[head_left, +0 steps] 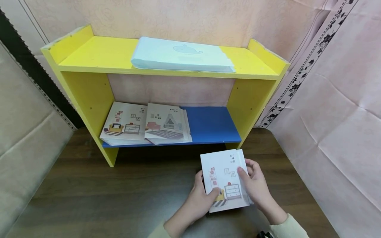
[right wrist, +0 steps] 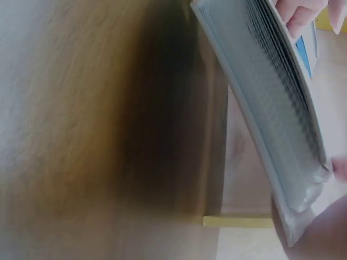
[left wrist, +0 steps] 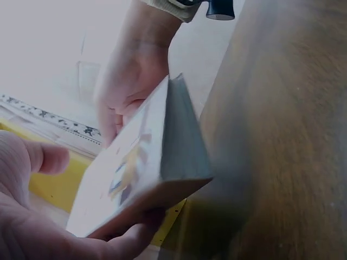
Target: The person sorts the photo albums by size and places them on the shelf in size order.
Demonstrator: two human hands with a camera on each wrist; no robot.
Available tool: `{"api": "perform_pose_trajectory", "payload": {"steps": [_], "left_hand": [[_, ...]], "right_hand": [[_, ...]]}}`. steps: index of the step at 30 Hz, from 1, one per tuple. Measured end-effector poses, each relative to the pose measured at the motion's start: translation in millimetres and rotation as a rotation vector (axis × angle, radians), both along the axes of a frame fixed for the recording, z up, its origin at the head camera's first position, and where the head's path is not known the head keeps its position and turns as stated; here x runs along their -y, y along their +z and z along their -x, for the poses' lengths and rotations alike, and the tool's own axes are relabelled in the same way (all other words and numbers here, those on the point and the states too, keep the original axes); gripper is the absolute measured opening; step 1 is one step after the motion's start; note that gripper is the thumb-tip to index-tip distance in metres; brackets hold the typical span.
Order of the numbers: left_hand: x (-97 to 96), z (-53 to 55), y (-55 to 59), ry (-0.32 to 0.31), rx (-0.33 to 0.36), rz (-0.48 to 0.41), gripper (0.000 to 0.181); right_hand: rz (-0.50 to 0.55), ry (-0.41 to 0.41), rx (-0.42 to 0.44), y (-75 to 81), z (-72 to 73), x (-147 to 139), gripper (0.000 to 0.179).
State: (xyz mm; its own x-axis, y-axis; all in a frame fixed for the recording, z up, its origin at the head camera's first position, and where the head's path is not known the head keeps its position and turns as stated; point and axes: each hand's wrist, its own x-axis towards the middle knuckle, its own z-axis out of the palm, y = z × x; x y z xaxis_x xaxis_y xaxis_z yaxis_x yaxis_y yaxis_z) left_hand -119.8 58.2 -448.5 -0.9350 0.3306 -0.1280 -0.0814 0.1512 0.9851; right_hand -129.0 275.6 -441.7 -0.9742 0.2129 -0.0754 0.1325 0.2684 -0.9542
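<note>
A thick white notebook [head_left: 223,178] with printed furniture pictures is held in front of the shelf, tilted above the dark wooden tabletop. My left hand [head_left: 197,201] grips its lower left side, thumb on the cover and fingers beneath. On the opposite side my right hand [head_left: 257,185] pinches the right edge, its thumb pressing the cover. The left wrist view shows the notebook's spine-like end [left wrist: 187,135] close up, with a second layer showing at the edge. Many page edges [right wrist: 282,108] fan slightly in the right wrist view.
A yellow shelf unit [head_left: 80,92] stands behind the hands. Two piles of similar white notebooks, a left pile [head_left: 123,120] and a middle pile [head_left: 165,122], lie on its blue lower board [head_left: 211,124]. A pale blue whale-printed package [head_left: 181,54] lies on top. Pink cloth [head_left: 336,132] hangs at right.
</note>
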Motion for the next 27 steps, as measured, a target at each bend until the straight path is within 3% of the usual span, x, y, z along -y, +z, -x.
{"api": "perform_pose_trajectory", "payload": {"steps": [4, 12, 18, 22, 27], "left_hand": [[0.9, 1.8, -1.5, 0.037, -0.115, -0.028, 0.078], [1.6, 9.2, -13.9, 0.056, -0.286, -0.198, 0.071], [1.2, 9.0, -15.8, 0.120, -0.261, -0.368, 0.071], [5.7, 10.3, -11.8, 0.191, -0.241, -0.389, 0.067], [12.3, 16.9, -4.1, 0.222, -0.233, -0.404, 0.062]], "right_hand": [[0.022, -0.015, -0.060, 7.1, 3.1, 3.8, 0.053], [0.140, -0.053, -0.119, 18.3, 12.3, 17.0, 0.049], [0.219, 0.010, -0.101, 22.1, 18.2, 29.7, 0.045], [0.212, 0.075, -0.041, 23.3, 18.6, 33.3, 0.052], [0.204, 0.164, -0.007, 21.5, 15.4, 34.6, 0.061]]}}
